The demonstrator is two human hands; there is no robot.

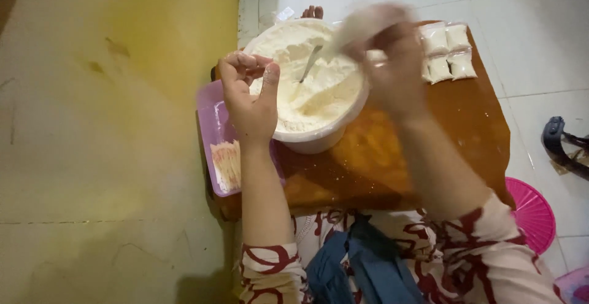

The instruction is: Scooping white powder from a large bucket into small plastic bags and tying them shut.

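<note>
White flour [313, 92] heaped in tub [319, 138]

The light is soft, warm and fairly dim, tinting the floor [110, 126] left of the tub [310, 89] a dull yellow, while the tiles right of the tub look paler and cooler. The flour in the tub is the brightest patch, nearly washed out. A dark shadow lies under the near edge of the desk [380, 163]. The right hand [386, 52] above the tub is smeared by motion blur; the left hand [248, 98] is sharper. Grain softens the whole frame.
</note>
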